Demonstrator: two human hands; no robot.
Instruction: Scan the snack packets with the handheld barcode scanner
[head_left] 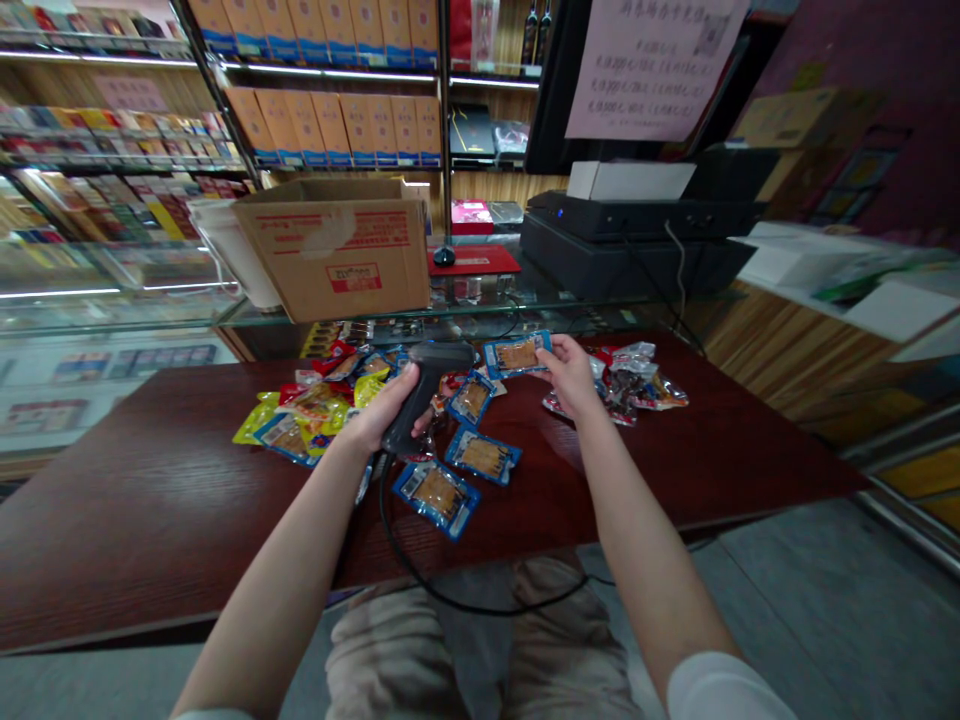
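Observation:
My left hand is wrapped round the handle of a black barcode scanner, whose head points right. Between the thumb and fingers of my right hand is a blue-edged snack packet, held up just right of the scanner's head. Below it on the table lie similar packets: one near the scanner, another lower, and a third closest to me. Left of the scanner is a pile of yellow, red and blue snack packets, partly behind my left hand.
Another heap of snack packets lies right of my right hand on the dark wooden table. The scanner's black cable loops over the front edge. Behind stand a cardboard box, a glass counter and a black till machine.

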